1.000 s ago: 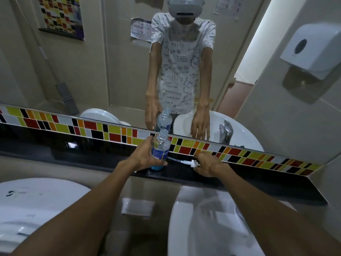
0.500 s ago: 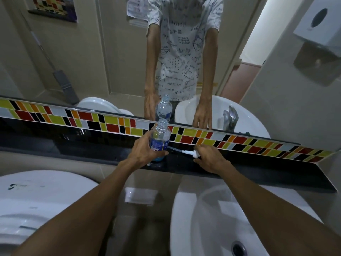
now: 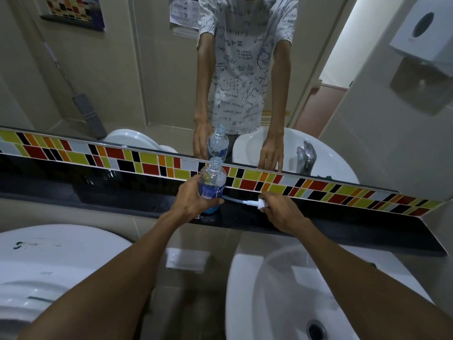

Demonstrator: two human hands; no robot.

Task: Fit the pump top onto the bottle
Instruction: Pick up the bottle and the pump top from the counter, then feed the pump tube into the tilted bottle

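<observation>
Fingers of right hand pinch pump top.

a washroom — white sink, wall mirror, paper dispenser.

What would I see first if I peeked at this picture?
Probably the left hand gripping an open clear bottle on the black ledge. Beside it, the right hand covers a white pump top lying flat. Behind runs a bright tile strip.
</observation>
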